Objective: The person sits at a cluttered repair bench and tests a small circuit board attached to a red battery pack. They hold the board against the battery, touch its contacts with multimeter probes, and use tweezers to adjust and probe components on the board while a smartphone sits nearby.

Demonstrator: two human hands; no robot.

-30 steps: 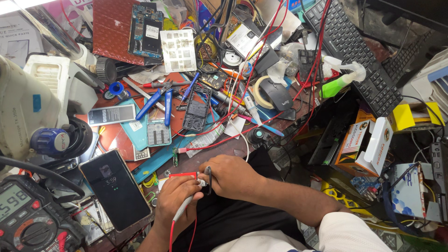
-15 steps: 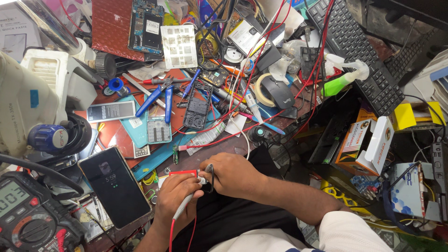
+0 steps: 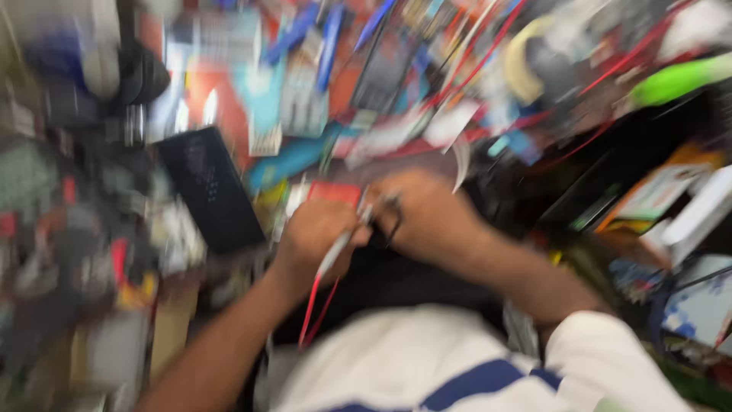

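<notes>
The view is heavily blurred by motion. My left hand (image 3: 316,236) is closed around a pale probe (image 3: 335,255) whose red lead (image 3: 313,305) hangs down toward my lap. My right hand (image 3: 427,214) is closed right beside it, fingertips meeting the left hand's over a small red piece (image 3: 332,191); a dark thin thing shows at its fingers, too blurred to identify. Both hands sit at the near edge of a cluttered workbench.
A black phone (image 3: 210,191) lies face up left of my hands. Behind it are blurred tools with blue handles (image 3: 332,34), red wires (image 3: 488,61), a green object (image 3: 675,80) and boxes (image 3: 671,198) at the right.
The camera has swung sharply, so the whole scene is smeared and shifted; the phone now sits higher in view. My hands stay together on the probe.
</notes>
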